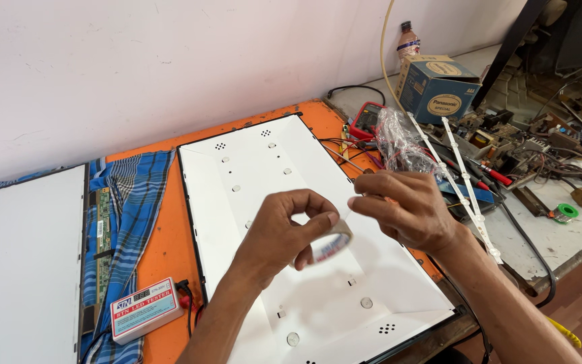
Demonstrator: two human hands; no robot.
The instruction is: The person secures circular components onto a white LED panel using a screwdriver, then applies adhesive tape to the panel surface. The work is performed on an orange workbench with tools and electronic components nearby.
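At the far left, a flat white rectangular panel point(21, 263) is lying on the bench, and beside it a blue checked cloth point(133, 195) is spreading under a narrow green circuit board point(104, 226). Just right of the cloth's lower end, a small white and red box-shaped tester with a blue face point(144, 310) is sitting on the orange tabletop point(163, 249).

A large white reflector tray with a black rim and small round lenses point(250, 168) is filling the middle of the bench. Above it, the left hand point(281, 232) is curling its thumb and fingers closed around a small roll of clear adhesive tape point(331, 243), gripping it by the rim. The roll is hanging in the air over the tray's centre, between both hands. The right hand point(409, 209) is pinching its fingertips shut at the roll's upper edge; whether a tape end is between them is too small to tell.

Further right, a crumpled clear plastic bag point(402, 138) is lying near a red multimeter point(366, 120), a blue cardboard box point(439, 87) is standing by the wall, and two thin white strips point(463, 182) are slanting across a cluttered grey worktop point(547, 236).
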